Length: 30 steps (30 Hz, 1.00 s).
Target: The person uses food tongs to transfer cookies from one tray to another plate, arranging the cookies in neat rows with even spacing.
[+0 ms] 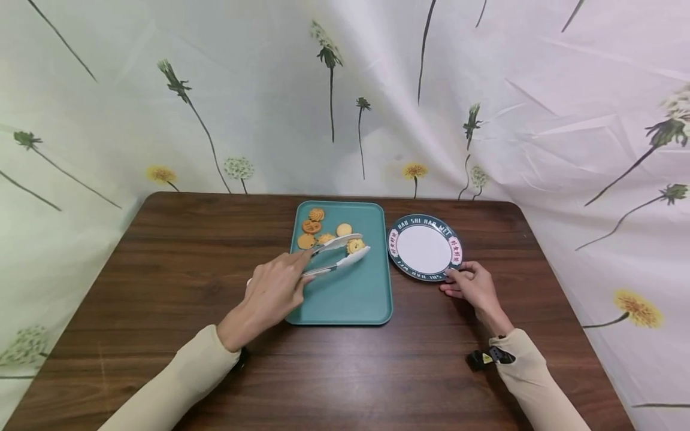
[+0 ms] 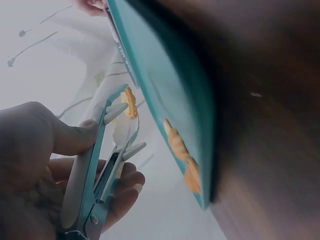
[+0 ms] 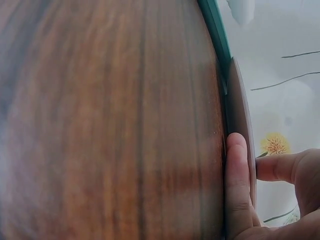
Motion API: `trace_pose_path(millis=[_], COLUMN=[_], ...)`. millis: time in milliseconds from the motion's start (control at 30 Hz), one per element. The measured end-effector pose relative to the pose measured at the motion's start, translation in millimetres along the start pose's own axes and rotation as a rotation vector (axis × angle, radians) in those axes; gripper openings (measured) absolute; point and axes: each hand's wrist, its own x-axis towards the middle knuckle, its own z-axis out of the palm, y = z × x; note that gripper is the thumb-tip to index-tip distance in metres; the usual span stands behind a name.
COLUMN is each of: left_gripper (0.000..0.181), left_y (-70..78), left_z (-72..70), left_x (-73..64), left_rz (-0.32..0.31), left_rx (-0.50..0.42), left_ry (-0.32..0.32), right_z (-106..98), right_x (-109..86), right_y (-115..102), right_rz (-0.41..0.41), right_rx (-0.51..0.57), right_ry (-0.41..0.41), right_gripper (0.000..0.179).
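Your left hand (image 1: 275, 281), left of centre in the frame, grips a pair of tongs (image 1: 351, 258), thumb on one arm and fingers on the other. Their white tips reach to the centre of the frame, on either side of a ring-shaped cookie (image 1: 356, 246); you cannot tell whether they squeeze it.

Below and around it is the teal tray (image 1: 350, 299), at mid-frame on the brown worktop (image 1: 377, 371). Five more cookies (image 1: 311, 227) lie in its upper part: three in a column along the left edge, a pale round one near the middle and another partly behind the tongs.

Your right hand (image 1: 474, 290), right of centre, pinches the lower right rim of the round plate (image 1: 424, 248), thumb above and fingers beneath. The plate, white with a dark lettered border, sits just beside the tray's right edge. Dandelion-print cloth (image 1: 259, 90) fills the upper frame.
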Motion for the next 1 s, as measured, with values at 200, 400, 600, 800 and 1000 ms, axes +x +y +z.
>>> trace_pose_path(millis=[200,400,600,800,1000], left_gripper=[0.049,0.046,0.042,0.041,0.027], left_y=[9.5,22.4,41.8,61.0,75.2], left_z=[10.7,21.2,32.0,45.6,63.6], left_x=[27.4,53.8,79.6,104.8,122.6], left_rz=[0.025,0.061,0.08,0.087,0.083], left_rx=[-0.023,-0.029,-0.07,-0.111,-0.152], left_ry=[-0.018,-0.029,-0.076,-0.135,-0.17], right_z=[1,-1,-5,-7,-6], right_x=[2.4,4.3,2.8,2.9,3.7], right_y=[0,2,2,2,3], right_rz=[0.002,0.011,0.049,0.066,0.049], right_rx=[0.004,0.025,0.093,0.133,0.126], right_ry=[-0.004,-0.021,-0.04,-0.036,-0.025], right_gripper=[0.039,0.041,0.04,0.04,0.041])
